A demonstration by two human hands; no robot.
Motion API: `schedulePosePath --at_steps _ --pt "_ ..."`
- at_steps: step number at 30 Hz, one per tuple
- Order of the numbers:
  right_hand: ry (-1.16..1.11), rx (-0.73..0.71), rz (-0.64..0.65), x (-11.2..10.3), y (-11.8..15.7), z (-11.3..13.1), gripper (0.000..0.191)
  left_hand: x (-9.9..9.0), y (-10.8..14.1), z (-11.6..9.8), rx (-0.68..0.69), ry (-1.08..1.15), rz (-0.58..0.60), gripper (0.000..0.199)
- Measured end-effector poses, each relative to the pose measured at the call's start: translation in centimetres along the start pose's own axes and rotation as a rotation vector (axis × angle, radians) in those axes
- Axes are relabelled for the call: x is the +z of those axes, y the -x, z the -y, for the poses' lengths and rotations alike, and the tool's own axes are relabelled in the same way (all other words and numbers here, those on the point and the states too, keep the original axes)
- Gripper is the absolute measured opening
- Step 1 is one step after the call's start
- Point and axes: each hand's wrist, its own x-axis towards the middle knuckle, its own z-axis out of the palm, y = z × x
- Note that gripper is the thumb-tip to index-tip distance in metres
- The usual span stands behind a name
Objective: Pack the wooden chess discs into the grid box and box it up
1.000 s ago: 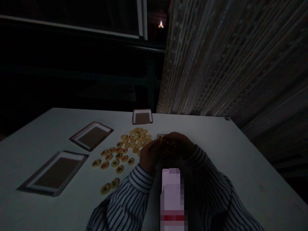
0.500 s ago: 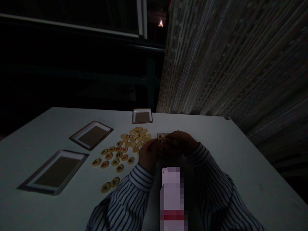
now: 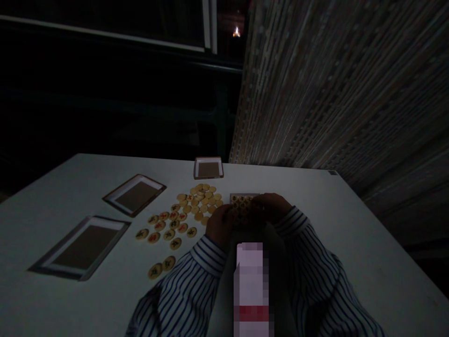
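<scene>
A small box holds several round wooden Chinese chess pieces lying side by side in rows, dark characters up. Along its left edge, my left hand is closed, its thumb near the pieces. On the opposite side my right hand reaches over the box's right part. Its fingertips are lost in shadow, so I cannot tell whether a piece is in them. Left of my left hand lie loose Chinese chess pieces, some with red and some with black characters. Behind them is a heap of pieces, mostly blank side up.
Three shallow trays stand on the white table: a near-left tray, a middle-left tray and a back tray. A partly pixelated pale object lies between my forearms. A string curtain hangs behind at the right.
My right hand has shifted right, uncovering more of the pieces in the box. My left hand stays at the left edge. The loose pieces and trays have not moved on the table.
</scene>
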Motion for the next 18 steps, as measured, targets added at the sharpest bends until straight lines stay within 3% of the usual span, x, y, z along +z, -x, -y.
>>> schedulePosePath --at_steps 18 --pt "0.016 -0.019 0.061 1.1 -1.0 -0.1 0.027 0.0 0.2 -0.2 -0.001 -0.093 0.056 0.027"
